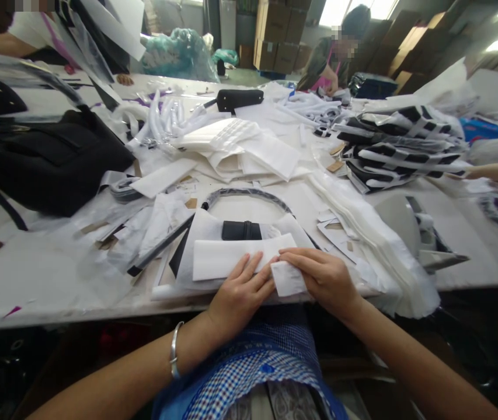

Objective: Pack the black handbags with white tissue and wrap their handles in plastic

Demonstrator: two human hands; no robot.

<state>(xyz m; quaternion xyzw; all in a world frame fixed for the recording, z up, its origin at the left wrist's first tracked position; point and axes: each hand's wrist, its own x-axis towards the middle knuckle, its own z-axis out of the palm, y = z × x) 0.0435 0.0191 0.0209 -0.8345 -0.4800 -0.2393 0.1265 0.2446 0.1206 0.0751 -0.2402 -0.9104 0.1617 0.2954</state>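
Observation:
A handbag wrapped in white tissue paper (213,233) lies at the table's near edge, with its black clasp (241,230) and plastic-wrapped handle (249,195) showing. My left hand (240,291) lies flat on a folded white paper strip (226,259) across the bag, fingers stretched out. My right hand (323,274) presses on the strip's right end, fingertips on a small folded white piece (288,279).
A black handbag (51,163) sits at the left. Stacks of white paper (240,146) and white handles lie in the middle, black-and-white striped items (401,149) at the right. A white sheet pile (375,245) hangs over the near edge. Other people work at the far side.

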